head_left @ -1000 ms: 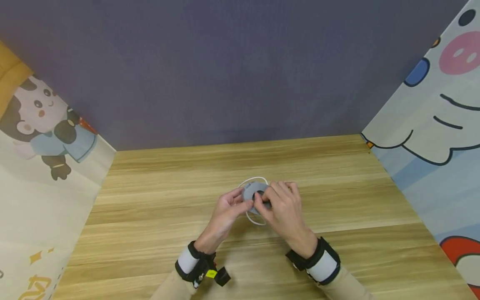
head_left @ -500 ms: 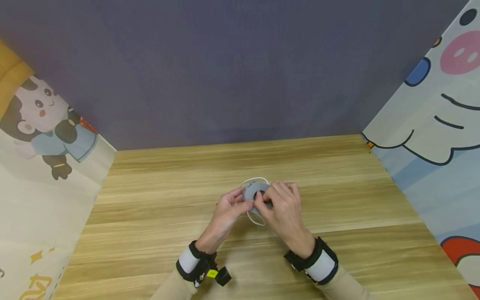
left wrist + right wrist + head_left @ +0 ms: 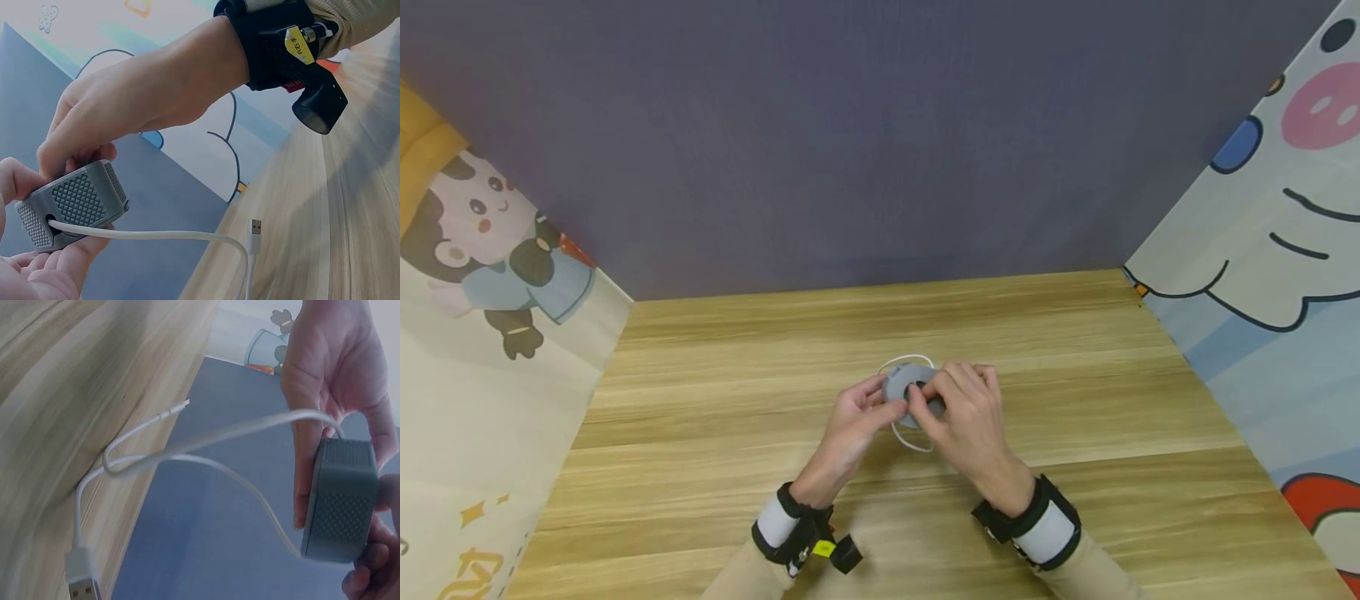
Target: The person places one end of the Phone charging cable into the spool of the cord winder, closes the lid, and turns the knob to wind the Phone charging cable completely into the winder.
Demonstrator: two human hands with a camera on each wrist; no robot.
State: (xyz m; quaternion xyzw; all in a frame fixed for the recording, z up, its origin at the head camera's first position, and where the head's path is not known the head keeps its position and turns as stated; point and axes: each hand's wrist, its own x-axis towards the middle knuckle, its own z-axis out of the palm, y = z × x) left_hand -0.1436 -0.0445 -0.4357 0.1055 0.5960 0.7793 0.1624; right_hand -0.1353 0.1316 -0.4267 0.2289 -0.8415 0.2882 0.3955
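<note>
Between both hands, just above the table, is a grey cable winder (image 3: 895,382): a thick disc with a dark round centre and a textured rim. My left hand (image 3: 852,422) holds its left edge between thumb and fingers. The thumb and fingers of my right hand (image 3: 967,414) pinch at the dark centre, covering much of the right side. A white USB cable (image 3: 156,235) comes out through an opening in the rim. Its USB-A plug (image 3: 81,575) and a slimmer plug (image 3: 176,408) hang free in the right wrist view.
Wood-grain table (image 3: 715,358) lies under the hands. A dark blue-grey panel (image 3: 865,150) stands at the back, with cartoon-printed walls on the left (image 3: 550,375) and right (image 3: 1240,242). Black camera straps (image 3: 1037,525) circle both wrists.
Both hands keep their places on the cable winder. The right fingers and the winder shift very slightly; the cable loops stay nearly the same.
</note>
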